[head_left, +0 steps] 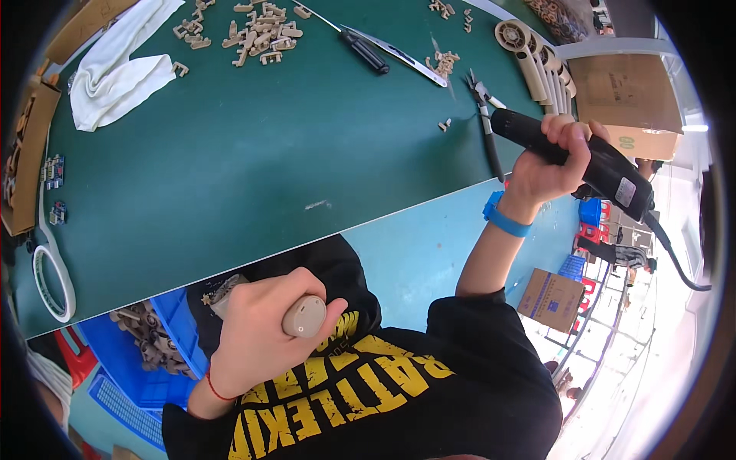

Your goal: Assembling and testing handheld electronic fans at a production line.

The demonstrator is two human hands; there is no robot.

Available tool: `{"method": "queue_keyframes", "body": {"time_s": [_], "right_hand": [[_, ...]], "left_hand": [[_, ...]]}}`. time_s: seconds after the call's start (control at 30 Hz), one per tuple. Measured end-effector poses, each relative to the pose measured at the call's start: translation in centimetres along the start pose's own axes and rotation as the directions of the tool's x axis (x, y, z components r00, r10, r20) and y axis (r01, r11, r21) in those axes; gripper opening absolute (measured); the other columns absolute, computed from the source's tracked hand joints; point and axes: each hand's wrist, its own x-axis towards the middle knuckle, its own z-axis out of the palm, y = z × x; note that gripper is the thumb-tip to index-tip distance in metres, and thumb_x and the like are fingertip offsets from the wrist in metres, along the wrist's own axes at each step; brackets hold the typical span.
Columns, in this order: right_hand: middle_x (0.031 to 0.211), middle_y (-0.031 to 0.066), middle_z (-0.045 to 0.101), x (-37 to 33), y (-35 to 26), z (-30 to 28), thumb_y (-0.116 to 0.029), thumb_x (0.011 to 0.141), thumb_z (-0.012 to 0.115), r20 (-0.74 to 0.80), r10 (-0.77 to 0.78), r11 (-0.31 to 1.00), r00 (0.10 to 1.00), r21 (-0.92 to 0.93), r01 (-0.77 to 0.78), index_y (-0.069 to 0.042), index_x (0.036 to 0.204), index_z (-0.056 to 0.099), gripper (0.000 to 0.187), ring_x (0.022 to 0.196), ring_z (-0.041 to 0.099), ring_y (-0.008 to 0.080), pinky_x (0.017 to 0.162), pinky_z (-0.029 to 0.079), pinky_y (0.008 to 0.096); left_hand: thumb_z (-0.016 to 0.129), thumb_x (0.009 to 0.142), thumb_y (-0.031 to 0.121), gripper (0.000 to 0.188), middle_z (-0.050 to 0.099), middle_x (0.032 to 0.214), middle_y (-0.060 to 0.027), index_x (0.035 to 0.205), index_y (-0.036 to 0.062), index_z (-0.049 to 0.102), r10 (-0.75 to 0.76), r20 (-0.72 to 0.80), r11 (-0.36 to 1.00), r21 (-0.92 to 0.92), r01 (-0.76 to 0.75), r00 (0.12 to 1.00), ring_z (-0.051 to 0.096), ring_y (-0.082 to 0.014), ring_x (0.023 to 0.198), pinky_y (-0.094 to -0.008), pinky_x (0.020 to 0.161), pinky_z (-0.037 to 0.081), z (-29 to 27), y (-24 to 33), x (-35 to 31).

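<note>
My left hand [257, 326], in front of my chest below the table's near edge, is closed around a beige plastic handle [304, 317]. The handle's rounded end, with small holes in it, points up between thumb and fingers; a pale part of something shows behind the hand. Raised at the right, my right hand [556, 157] grips a black corded electric screwdriver [617, 172] held slanted, its front end toward the table. Beneath that front end lie diagonal cutters [486, 115] on the green table [230, 176]. Beige handheld fans [529, 69] lie in a row just beyond.
Small beige plastic parts [264, 34], a black-handled screwdriver [366, 54] and tweezers [406, 59] lie at the back. On the left are a white cloth [115, 84], circuit boards [54, 170] and a tape roll [69, 295]. A blue bin [178, 330] of parts stands below.
</note>
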Motion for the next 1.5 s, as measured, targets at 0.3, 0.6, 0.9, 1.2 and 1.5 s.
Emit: {"method": "queue_keyframes", "body": {"time_s": [0.3, 0.6, 0.9, 1.2, 1.5], "right_hand": [[0.062, -0.0004, 0.042, 0.5, 0.9, 0.9, -0.002, 0.075, 0.055, -0.007, -0.024, 1.000, 1.000, -0.001, 0.024, -0.005, 0.100, 0.052, 0.025, 0.060, 0.040, 0.0119, 0.061, 0.035, 0.0285], [0.059, -0.0038, 0.043, -0.1, -5.1, 1.4, -0.005, 0.079, 0.055, 0.238, 0.190, 0.707, 0.953, 0.640, -0.301, -0.007, 0.095, 0.053, 0.016, 0.056, 0.042, 0.0080, 0.057, 0.037, 0.0222], [0.056, 0.0004, 0.049, -1.5, -7.2, 7.7, -0.005, 0.074, 0.059, 0.495, 0.300, 0.264, 0.815, 0.778, -0.570, -0.006, 0.090, 0.050, 0.018, 0.050, 0.049, 0.0110, 0.051, 0.047, 0.0250], [0.056, 0.0017, 0.046, -3.2, -7.7, 11.0, 0.003, 0.073, 0.059, 0.462, 0.348, 0.238, 0.816, 0.798, -0.553, -0.007, 0.087, 0.045, 0.022, 0.049, 0.048, 0.0100, 0.050, 0.045, 0.0216], [0.057, 0.0037, 0.037, -4.2, -8.2, 12.2, 0.010, 0.074, 0.045, 0.514, 0.313, 0.122, 0.799, 0.812, -0.570, -0.006, 0.075, 0.035, 0.019, 0.051, 0.039, 0.0113, 0.056, 0.035, 0.0226]], "left_hand": [[0.074, 0.071, 0.004, 0.020, 0.055, 0.058, -0.0055, 0.071, 0.0052, 0.054, 0.009, -0.019, 1.000, 0.020, -0.009, 1.000, 0.054, -0.0168, 0.048, -0.0237, 0.047, 0.039, 0.1, -0.1, 0.2], [0.070, 0.072, -0.003, 0.026, 0.057, 0.058, -0.0007, 0.097, 0.0018, 0.063, 0.067, -0.097, 0.958, -0.272, -0.091, 0.993, 0.050, -0.0084, 0.049, -0.0214, 0.050, 0.037, 0.4, 1.6, 0.6], [0.071, 0.067, -0.008, 0.039, 0.066, 0.080, -0.0098, 0.105, -0.0010, 0.065, 0.387, -0.337, 0.865, -0.189, -0.464, 0.858, 0.053, -0.0097, 0.055, -0.0212, 0.052, 0.040, 0.0, 2.2, 2.4], [0.068, 0.075, -0.005, 0.015, 0.066, 0.083, -0.0083, 0.088, 0.0003, 0.067, 0.152, -0.420, 0.884, -0.347, -0.313, 0.895, 0.062, -0.0138, 0.071, -0.0247, 0.065, 0.049, -2.0, 2.8, 0.4], [0.065, 0.081, 0.004, 0.013, 0.063, 0.088, -0.0040, 0.094, 0.0005, 0.062, -0.006, -0.307, 0.691, -0.689, -0.218, 0.952, 0.059, -0.0097, 0.081, -0.0238, 0.071, 0.047, -2.0, 2.3, -0.9]]}}
